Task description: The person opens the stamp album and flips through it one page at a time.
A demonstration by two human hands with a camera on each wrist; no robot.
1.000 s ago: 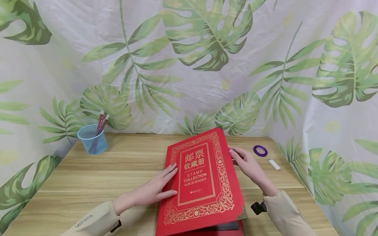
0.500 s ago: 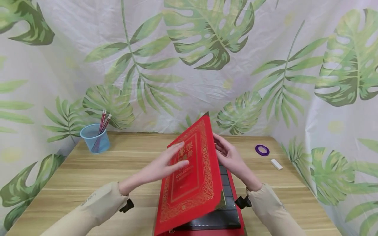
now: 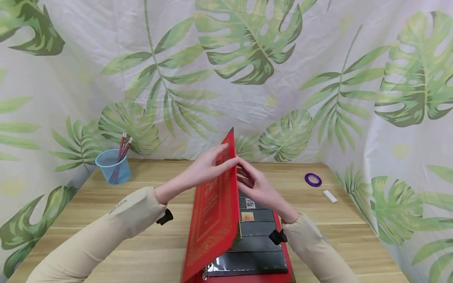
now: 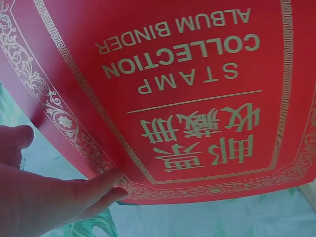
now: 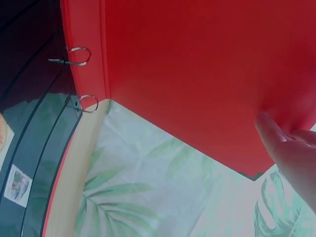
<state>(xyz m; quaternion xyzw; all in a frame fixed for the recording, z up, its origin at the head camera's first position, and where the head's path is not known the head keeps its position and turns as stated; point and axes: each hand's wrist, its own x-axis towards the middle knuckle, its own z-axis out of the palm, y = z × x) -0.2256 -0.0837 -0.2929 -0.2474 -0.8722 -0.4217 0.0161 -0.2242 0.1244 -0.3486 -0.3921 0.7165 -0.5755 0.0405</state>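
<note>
The red album cover (image 3: 217,204) stands nearly upright, gold lettering facing left. My left hand (image 3: 209,167) touches its outer face near the free edge, fingers fairly straight; the left wrist view shows its fingertips at the cover's border (image 4: 64,121). On the inner side, my right hand (image 3: 256,184) touches the cover near that edge, fingers slightly bent, and in the right wrist view its fingers (image 5: 274,133) rest against the plain red inside (image 5: 197,74). Under the cover lies a black page (image 3: 255,243) with a stamp (image 3: 247,216) and another stamp (image 3: 250,203), held by metal rings (image 5: 89,102).
A blue mesh cup (image 3: 113,169) with pencils (image 3: 124,147) stands at the table's back left. At the right lie a purple tape roll (image 3: 313,180) and a white eraser (image 3: 330,196). A leaf-patterned curtain (image 3: 177,78) hangs behind the wooden table (image 3: 88,220).
The cover has swung up and leftward from nearly flat, uncovering the black page and stamps. Both hands have moved up; the right also moved left with the cover's edge.
</note>
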